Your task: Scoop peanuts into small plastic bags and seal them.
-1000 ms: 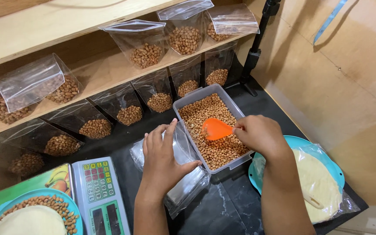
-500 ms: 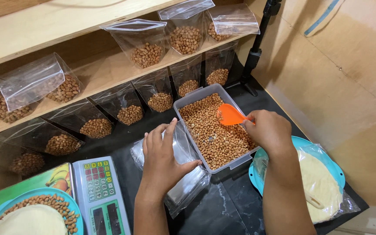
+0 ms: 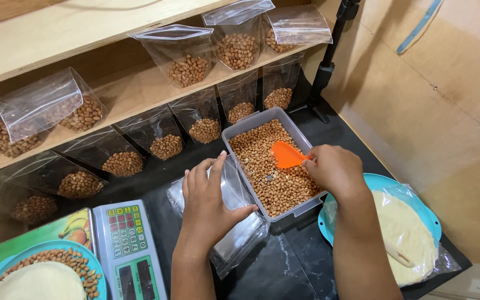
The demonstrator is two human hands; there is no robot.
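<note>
holding a small orange plastic scoop (image 3: 286, 155) by its handle, the right hand (image 3: 335, 171) has its fingers curled shut around the grip, and the scoop's bowl pokes out to the left of the knuckles, lying on the heap of peanuts in the grey rectangular plastic tub (image 3: 234, 135). the scoop sits over the middle of the tub, a little toward its right wall, with the hand itself hanging over that right rim.

the left hand (image 3: 209, 197) lies flat with fingers spread on a stack of clear empty plastic pouches (image 3: 240, 236), just beside the tub's left wall; it presses down rather than clasping anything, thumb reaching toward the tub's near corner.

both sit on a dark marbled counter (image 3: 284, 272). near the left forearm stands a grey digital scale with coloured keys (image 3: 129, 244), and beside that a blue plate of peanuts (image 3: 70, 261). under the right forearm is a blue plate wrapped in clear plastic (image 3: 418, 222). behind the tub, rows of clear pouches filled with peanuts (image 3: 187, 69) lean along the wooden shelves (image 3: 56, 33).
</note>
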